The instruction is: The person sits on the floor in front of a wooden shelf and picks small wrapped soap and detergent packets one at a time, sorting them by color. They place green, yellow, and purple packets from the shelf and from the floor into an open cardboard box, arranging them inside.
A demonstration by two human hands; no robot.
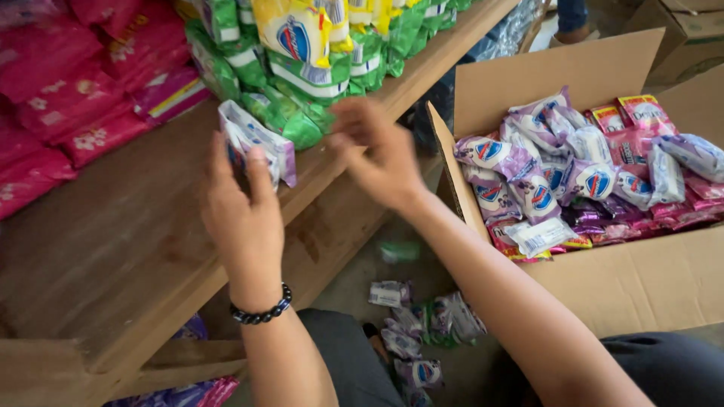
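Wooden shelf (113, 249), left hand (241, 218) grip holding one purple-white packet (256, 143), right hand (381, 154) grip empty, fingers loosely curled

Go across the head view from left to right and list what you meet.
Pink packets → left hand holding a lilac-and-white packet → green packets → right hand → open cardboard box of purple and pink packets.

both arms bare, no sleeves in view. left hand (240, 218): bracelet of round black beads (261, 311) snug on the wrist, beads glossy. right hand (381, 154): no rings, watch or band visible, slightly motion-blurred. dark grey trousers (354, 362) on both legs.
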